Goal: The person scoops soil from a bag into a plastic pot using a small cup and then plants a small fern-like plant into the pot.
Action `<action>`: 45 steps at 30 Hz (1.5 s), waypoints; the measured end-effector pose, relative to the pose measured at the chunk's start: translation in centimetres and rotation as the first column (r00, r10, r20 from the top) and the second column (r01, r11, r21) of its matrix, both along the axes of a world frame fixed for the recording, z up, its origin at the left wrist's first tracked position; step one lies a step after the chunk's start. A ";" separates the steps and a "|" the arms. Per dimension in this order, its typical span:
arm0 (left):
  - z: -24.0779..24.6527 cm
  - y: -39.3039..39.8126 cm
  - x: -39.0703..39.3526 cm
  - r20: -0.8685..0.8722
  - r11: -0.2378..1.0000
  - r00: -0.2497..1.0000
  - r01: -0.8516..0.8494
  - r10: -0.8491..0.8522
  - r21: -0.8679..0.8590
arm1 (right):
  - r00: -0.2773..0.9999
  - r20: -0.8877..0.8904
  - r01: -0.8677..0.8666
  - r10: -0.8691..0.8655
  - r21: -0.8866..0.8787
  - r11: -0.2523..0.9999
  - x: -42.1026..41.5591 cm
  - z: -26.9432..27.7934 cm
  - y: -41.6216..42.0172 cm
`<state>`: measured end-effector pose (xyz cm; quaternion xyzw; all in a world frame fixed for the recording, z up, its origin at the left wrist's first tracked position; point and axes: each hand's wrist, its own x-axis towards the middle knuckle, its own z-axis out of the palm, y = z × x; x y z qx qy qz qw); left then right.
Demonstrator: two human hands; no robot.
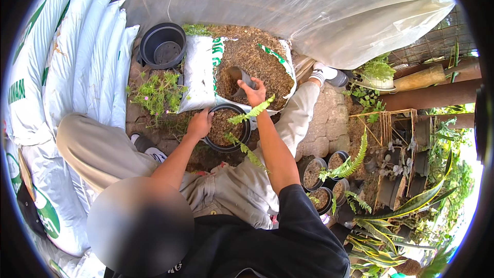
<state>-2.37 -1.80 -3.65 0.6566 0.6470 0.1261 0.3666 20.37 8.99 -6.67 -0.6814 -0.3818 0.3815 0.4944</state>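
My left hand (200,123) grips the rim of a round black plastic pot (247,135) at its left side. Brown, coarse potting mix (222,125) fills much of the pot, and green fern fronds (252,112) arch over its right side. Just beyond it lies a white plastic sack (198,71), torn wide and full of loose potting mix (251,54). My right hand (252,92) holds a dark grey, curved scoop (244,79) by its near edge, with its far end in the sack's mix. Whether the scoop carries any mix is unclear.
Full white sacks (81,46) are stacked on the left. An empty black pot (163,46) stands beyond a flowering plant (158,92). Potted ferns (314,173) cluster at right, near snake plants (378,231). Clear plastic sheeting (308,11) hangs behind the open sack.
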 end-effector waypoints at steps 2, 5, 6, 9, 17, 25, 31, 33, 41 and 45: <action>-0.4 0.1 -0.1 0.001 1.000 1.000 -0.005 0.005 -0.002 | 0.993 0.007 -0.118 0.118 -0.006 0.993 0.9 0.4 0.2; 0.0 0.1 0.4 -0.007 1.000 1.000 0.017 -0.017 0.002 | 0.980 0.198 0.010 -0.014 0.018 1.000 1.6 -0.8 1.0; 0.2 0.0 0.3 -0.008 1.000 1.000 0.022 -0.022 -0.003 | 0.976 0.214 0.040 -0.036 -0.014 0.999 1.2 -0.8 1.2; 0.9 0.0 0.2 -0.003 0.999 0.999 0.032 -0.032 -0.023 | 0.957 0.282 0.072 -0.073 0.013 0.997 0.3 -0.4 1.3; 1.2 -0.1 0.1 0.040 0.999 0.999 0.011 -0.009 -0.050 | 0.959 -0.115 -0.267 0.259 -0.065 0.962 1.0 3.0 1.2; 2.3 0.0 0.1 0.046 0.998 0.999 0.016 -0.013 -0.063 | 0.969 0.215 -0.134 0.124 0.029 0.991 0.0 0.7 1.1; 1.5 -0.1 0.0 0.038 0.999 0.999 0.000 0.002 -0.042 | 0.943 -0.323 -0.136 0.075 -0.171 0.976 1.2 4.1 -0.3; 1.1 0.0 0.0 0.049 0.999 0.999 0.010 -0.009 -0.037 | 0.910 -0.415 -0.081 -0.021 -0.227 0.970 1.9 4.8 -1.1; 1.0 -0.1 -0.2 0.033 0.999 0.999 -0.001 0.003 -0.046 | 0.864 -0.503 -0.050 0.003 -0.080 0.996 4.3 8.3 -4.2; 1.2 0.1 0.2 0.048 0.998 0.999 0.015 -0.013 -0.056 | 0.871 -0.490 -0.070 0.043 -0.037 0.997 6.4 10.2 -7.7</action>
